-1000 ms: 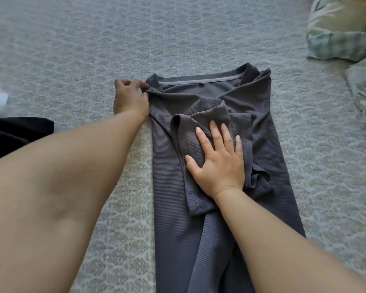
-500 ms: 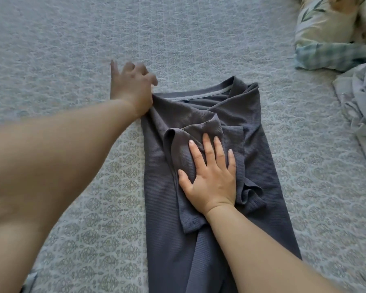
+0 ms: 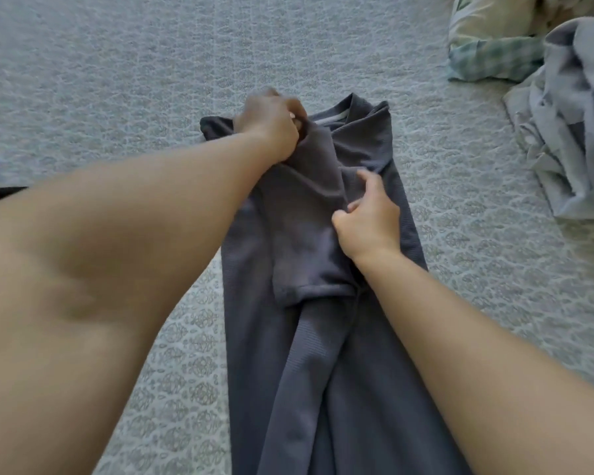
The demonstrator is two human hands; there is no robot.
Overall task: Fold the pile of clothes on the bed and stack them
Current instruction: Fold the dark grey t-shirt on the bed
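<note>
Grey shirt [image 3: 309, 337] (hem cut off below) bunched in both grips: left hand [image 3: 271, 126], right hand [image 3: 369, 222].

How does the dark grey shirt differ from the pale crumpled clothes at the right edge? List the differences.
The dark grey shirt lies stretched out in a long strip on the bedspread; the pale crumpled clothes sit bunched in a heap. The shirt is charcoal, the heap light grey-blue. The left hand and right hand both grip the shirt; nothing touches the heap. Both rest on the bedspread.
</note>
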